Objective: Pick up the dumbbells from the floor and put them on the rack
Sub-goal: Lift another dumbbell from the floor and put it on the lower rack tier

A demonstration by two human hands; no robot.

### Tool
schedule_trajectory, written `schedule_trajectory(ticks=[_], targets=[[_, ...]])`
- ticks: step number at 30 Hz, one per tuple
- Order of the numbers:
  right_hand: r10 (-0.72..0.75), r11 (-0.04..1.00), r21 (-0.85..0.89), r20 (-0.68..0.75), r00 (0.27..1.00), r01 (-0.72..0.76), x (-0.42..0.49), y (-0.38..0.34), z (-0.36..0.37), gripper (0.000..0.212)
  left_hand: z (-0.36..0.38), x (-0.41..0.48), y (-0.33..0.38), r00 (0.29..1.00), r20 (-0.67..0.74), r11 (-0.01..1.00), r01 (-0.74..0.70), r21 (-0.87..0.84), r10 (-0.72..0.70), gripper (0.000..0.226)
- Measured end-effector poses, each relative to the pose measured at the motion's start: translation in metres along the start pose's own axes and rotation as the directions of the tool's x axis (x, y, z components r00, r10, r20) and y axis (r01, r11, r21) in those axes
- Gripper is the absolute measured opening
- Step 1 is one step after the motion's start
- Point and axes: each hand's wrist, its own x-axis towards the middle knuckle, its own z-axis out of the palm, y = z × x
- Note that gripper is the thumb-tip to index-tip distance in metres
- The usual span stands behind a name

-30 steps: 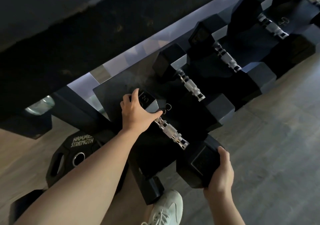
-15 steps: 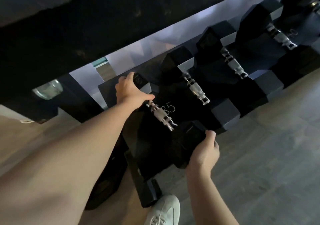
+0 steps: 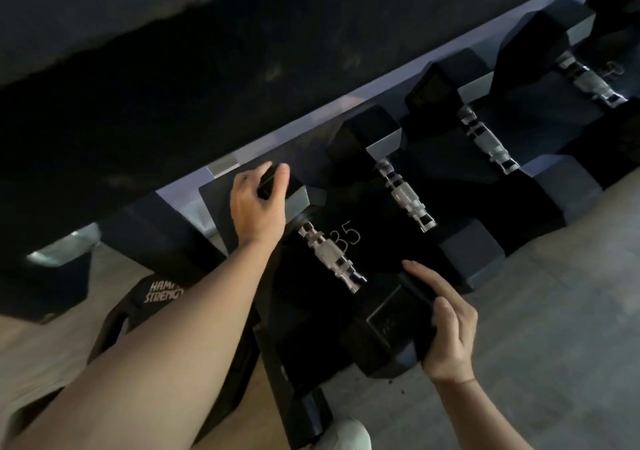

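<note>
A black hex dumbbell with a chrome handle [image 3: 332, 262] lies across the lowest shelf of the black rack [image 3: 349, 235], on the spot marked 35. My left hand [image 3: 258, 204] grips its far head, fingers curled over the top. My right hand [image 3: 446, 325] holds its near head [image 3: 384, 332], which juts past the shelf's front edge. Three more hex dumbbells [image 3: 405, 193] sit in a row to the right on the same shelf.
A dark upper shelf [image 3: 173, 69] overhangs the row closely. A Hammer Strength weight plate [image 3: 156, 297] leans at the rack's left foot. My white shoe [image 3: 346, 435] stands by the rack's foot on the wooden floor [image 3: 554, 311].
The dumbbell slid further back onto the shelf a half second ago; since then my right hand has shifted to the outer side of the near head. The view has moved slightly.
</note>
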Motion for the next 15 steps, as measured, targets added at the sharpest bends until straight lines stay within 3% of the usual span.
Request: schedule_trajectory(ticks=[2, 6, 9, 15], targets=[[0.031, 0.995, 0.092, -0.048, 0.998, -0.027, -0.001, 0.008, 0.000, 0.052, 0.008, 0.001, 0.000, 0.990, -0.095, 0.980, 0.083, -0.179, -0.101, 0.058], [0.058, 0.983, 0.182, -0.106, 0.993, -0.038, 0.003, 0.009, 0.005, 0.047, 0.013, 0.010, 0.003, 0.959, -0.126, 0.884, 0.179, -0.431, -0.256, 0.032], [0.052, 0.979, 0.203, -0.131, 0.990, -0.025, 0.001, 0.008, 0.005, 0.047, 0.013, 0.008, 0.006, 0.956, -0.167, 0.893, 0.150, -0.425, -0.240, 0.024], [0.048, 0.987, 0.160, -0.130, 0.990, -0.027, -0.009, 0.002, 0.027, 0.052, 0.013, 0.030, 0.020, 0.985, -0.136, 0.970, 0.071, -0.233, -0.104, 0.024]])
